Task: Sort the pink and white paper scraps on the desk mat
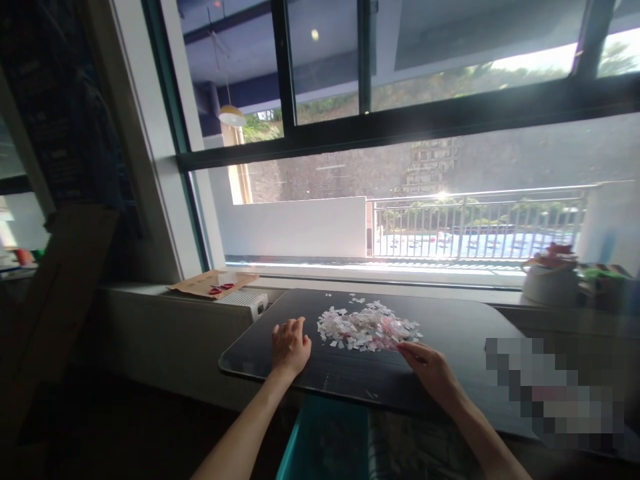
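A loose pile of small white and pinkish paper scraps [365, 325] lies on the dark table [345, 383]. My left hand [291, 347] rests on the tabletop to the left of the pile, fingers loosely bent and apart, holding nothing visible. At the pile's lower right edge, my right hand [431, 371] has thumb and fingers pressed together, its tips touching the outermost scraps. Whatever may be between those fingertips is too small to make out. A few stray scraps lie beyond the pile near the window side.
Red-handled scissors [215, 291] lie on brown cardboard [193, 283] on the sill at left. A teal bin [325, 440] stands below the table's front edge. A white pot [550, 283] sits at right. A pixelated patch covers the table's right side. Behind is a large window.
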Available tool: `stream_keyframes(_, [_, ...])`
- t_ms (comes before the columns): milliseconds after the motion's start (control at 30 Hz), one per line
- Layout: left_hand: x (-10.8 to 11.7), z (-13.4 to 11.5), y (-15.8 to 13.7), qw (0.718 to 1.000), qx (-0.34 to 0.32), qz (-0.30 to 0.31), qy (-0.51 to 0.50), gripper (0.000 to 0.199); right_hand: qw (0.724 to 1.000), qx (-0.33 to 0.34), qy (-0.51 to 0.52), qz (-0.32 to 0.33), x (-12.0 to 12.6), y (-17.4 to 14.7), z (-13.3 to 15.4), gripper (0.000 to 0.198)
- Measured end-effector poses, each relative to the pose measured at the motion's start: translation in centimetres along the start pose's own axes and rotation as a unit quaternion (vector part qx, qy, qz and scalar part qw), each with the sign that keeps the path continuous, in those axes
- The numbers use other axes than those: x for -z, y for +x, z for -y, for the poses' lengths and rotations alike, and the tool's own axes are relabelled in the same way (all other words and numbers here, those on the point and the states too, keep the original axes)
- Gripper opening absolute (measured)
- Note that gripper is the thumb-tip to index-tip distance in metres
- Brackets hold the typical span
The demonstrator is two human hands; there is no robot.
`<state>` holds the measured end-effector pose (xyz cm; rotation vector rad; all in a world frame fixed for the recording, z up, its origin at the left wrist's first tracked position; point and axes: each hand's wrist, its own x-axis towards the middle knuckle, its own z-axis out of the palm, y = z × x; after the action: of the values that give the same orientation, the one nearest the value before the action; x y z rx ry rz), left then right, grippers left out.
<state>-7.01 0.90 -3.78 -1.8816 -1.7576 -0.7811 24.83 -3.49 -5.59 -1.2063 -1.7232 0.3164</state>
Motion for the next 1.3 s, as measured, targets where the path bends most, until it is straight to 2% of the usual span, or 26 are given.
stream_keyframes(133, [-0.15,0.15,0.11,1.000,-0.007,-0.002,0.002,0.035,1.000,-0.001,0.000,0.027,0.10,-0.09,0.25,0.031])
stream_keyframes(267, [-0.34,0.21,0.13,1.000,-0.008,-0.005,0.004,0.036,0.999,-0.036,-0.001,0.016,0.00,-0.05,-0.02,0.033])
stream_keyframes(500, [-0.52,0.27,0.09,1.000,-0.007,-0.011,0.006,0.036,0.999,-0.032,-0.020,0.018,-0.06,0.11,0.16,0.033])
stream_keyframes(633, [-0.55,0.36,0.09,1.000,-0.009,-0.012,0.008,0.037,0.997,-0.065,-0.029,-0.004,0.26,-0.15,0.41,0.030])
stream_keyframes(867, [-0.46,0.32,0.07,1.000,-0.007,-0.010,0.010,0.036,0.997,-0.072,-0.041,-0.012,0.58,-0.35,0.87,0.030])
stream_keyframes(1067, [-0.09,0.15,0.12,1.000,0.001,0.000,0.006,0.036,0.993,-0.091,-0.052,-0.059,0.76,-0.37,0.50,0.030])
stream_keyframes(1300, [-0.04,0.11,0.14,1.000,0.001,0.004,0.011,0.036,0.995,-0.085,-0.032,-0.043,0.54,-0.29,0.12,0.031])
